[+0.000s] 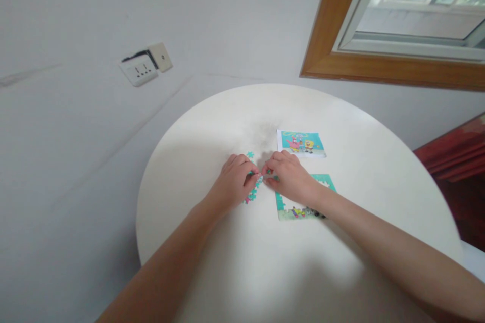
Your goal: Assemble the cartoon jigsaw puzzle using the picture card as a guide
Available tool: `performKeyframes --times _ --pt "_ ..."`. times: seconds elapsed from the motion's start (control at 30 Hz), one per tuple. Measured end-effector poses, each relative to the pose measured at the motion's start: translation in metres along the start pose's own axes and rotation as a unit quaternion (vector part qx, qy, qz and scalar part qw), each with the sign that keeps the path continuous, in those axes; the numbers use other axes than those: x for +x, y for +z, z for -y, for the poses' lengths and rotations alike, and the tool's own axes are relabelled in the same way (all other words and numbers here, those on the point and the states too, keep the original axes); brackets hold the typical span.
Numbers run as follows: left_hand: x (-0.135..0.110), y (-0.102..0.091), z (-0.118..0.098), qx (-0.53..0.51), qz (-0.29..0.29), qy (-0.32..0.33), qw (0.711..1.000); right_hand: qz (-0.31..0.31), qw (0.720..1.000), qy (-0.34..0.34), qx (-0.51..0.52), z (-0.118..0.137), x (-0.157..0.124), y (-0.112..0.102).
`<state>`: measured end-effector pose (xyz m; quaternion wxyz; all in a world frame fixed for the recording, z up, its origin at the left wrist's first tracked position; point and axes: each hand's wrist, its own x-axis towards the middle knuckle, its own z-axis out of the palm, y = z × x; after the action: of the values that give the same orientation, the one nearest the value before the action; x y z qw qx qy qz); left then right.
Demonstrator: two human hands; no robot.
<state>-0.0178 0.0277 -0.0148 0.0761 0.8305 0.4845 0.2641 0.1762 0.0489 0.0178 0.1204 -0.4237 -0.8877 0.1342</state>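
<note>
The largest thing is the smooth greyish-white wall, which carries some dark scuff lines. Before it stands the round white bench, with a smooth top and a faint grey smudge on its far half. At the upper right is a window with a brown wooden frame, and below this, at the right edge, a dark red folded cloth is seen.

Over the middle of the bench 2 bare hands come near to each other. The left hand has its fingers bent, with the thumb and forefinger brought close at the small pieces. The right hand is also curled, its fingertips just beside those of the left. The pieces are too small here, so I cannot tell if either of the hands is truly grasping 1 of them.

The rectangular, partly built jigsaw puzzle with a teal border lies flat on the bench, partly under the right hand and forearm; its middle is white, and coloured figures run along its near edge. Beyond it lies a rectangular teal printed picture sheet with pink and yellow cartoon figures. On the wall, a white plastic socket plate sits tilted beside a cream plastic plate.

Smallest are the loose teal jigsaw pieces, gathered beside the left hand; 1 piece is pink.
</note>
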Motion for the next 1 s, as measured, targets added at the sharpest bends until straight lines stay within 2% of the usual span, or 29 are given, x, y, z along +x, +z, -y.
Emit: performKeyframes --times 0.17,0.33,0.47,0.6,0.73,0.83,1.0 --pt "0.000 -0.001 0.001 -0.008 0.001 -0.016 1.000 -0.011 1.000 -0.012 0.010 0.000 -0.003 -0.002" --pt "0.006 -0.004 -0.005 -0.051 -0.076 -0.065 0.994 -0.055 0.995 -0.037 0.074 -0.011 -0.006 -0.015" --pt "0.012 -0.005 -0.027 -0.100 -0.106 -0.097 0.984 -0.082 0.988 -0.054 0.120 -0.018 -0.016 -0.033" --pt "0.020 -0.004 -0.058 -0.120 -0.136 -0.090 0.979 -0.094 0.982 -0.049 0.155 -0.015 -0.034 -0.046" --pt "0.027 -0.002 -0.082 -0.152 -0.127 -0.064 0.978 -0.134 0.973 -0.026 0.187 -0.015 -0.051 -0.050" --pt "0.030 0.002 -0.094 -0.171 -0.097 -0.063 0.979 -0.151 0.967 -0.014 0.203 -0.022 -0.062 -0.051" --pt "0.026 0.010 -0.104 -0.148 -0.061 -0.028 0.987 -0.117 0.975 -0.014 0.188 -0.041 -0.076 -0.053"
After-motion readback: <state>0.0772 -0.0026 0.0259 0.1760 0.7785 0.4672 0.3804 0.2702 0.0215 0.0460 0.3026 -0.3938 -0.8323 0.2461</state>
